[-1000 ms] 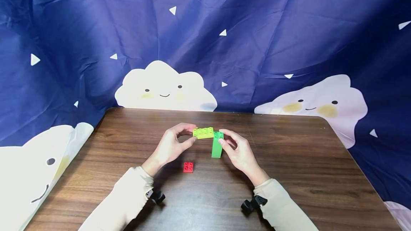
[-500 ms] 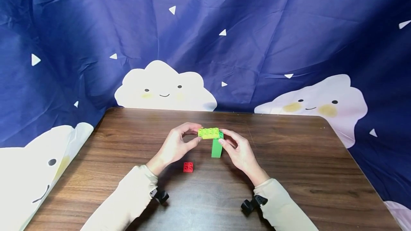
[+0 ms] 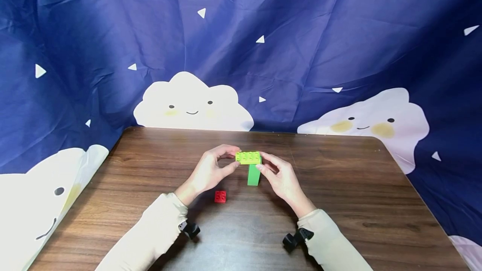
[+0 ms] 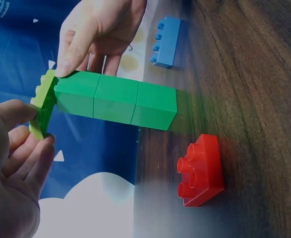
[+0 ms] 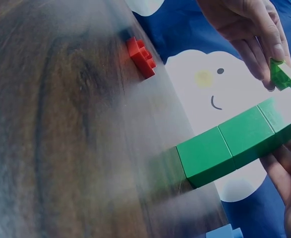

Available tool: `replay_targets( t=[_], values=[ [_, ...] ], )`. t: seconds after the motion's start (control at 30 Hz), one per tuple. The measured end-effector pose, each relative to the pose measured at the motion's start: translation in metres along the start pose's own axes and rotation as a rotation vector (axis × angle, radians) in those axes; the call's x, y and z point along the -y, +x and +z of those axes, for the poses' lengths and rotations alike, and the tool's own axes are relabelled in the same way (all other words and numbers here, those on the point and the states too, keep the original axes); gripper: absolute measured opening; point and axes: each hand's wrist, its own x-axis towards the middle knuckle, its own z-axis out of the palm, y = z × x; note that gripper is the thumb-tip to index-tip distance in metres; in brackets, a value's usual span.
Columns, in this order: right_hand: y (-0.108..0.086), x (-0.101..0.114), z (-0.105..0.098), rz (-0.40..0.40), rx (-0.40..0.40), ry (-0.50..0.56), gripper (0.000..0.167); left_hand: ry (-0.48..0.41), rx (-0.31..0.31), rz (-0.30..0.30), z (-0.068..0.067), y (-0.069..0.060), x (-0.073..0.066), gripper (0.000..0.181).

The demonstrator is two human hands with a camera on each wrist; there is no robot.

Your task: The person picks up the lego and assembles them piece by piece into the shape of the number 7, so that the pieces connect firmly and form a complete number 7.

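A lime-green eight-stud brick (image 3: 247, 157) is pinched at its left end between the thumb and fingers of my left hand (image 3: 208, 171). Its right end lies over the top of an upright tower of stacked green bricks (image 4: 116, 101), looking slightly tilted in the left wrist view. Whether the studs are seated I cannot tell. With thumb and fingers, my right hand (image 3: 280, 177) grips the tower near its top. The tower stands on the table. A red four-stud brick (image 3: 220, 196) lies on the tabletop in front of it, nearer the body.
A blue brick (image 4: 167, 42) lies on the table on the right-hand side, visible only in the wrist views. The brown wooden table (image 3: 350, 195) ends at a blue curtain (image 3: 241, 53) printed with clouds. Both wrists carry black cameras (image 3: 191, 230).
My left hand has carried the lime-green brick to the right, from beside the green tower to over its top. The right hand and the red brick have stayed in place.
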Motion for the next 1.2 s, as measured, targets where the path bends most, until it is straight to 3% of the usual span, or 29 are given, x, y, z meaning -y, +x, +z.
replay_targets(
  t=[0.3, 0.53, 0.83, 1.2],
  values=[
    [0.001, -0.002, -0.002, -0.024, 0.000, 0.047, 0.044, 0.082, 0.020, 0.003, 0.000, 0.002, -0.002, 0.036],
    [0.002, -0.003, -0.003, -0.026, 0.045, 0.098, 0.047, 0.134, 0.039, 0.021, 0.000, 0.004, -0.004, 0.035],
    [0.000, -0.002, -0.003, 0.017, 0.042, 0.046, 0.048, 0.154, 0.062, 0.032, -0.002, 0.008, -0.005, 0.035],
    [0.002, -0.001, -0.001, 0.006, 0.050, 0.110, 0.047, 0.169, 0.088, 0.051, -0.005, 0.011, -0.009, 0.035]
  ],
)
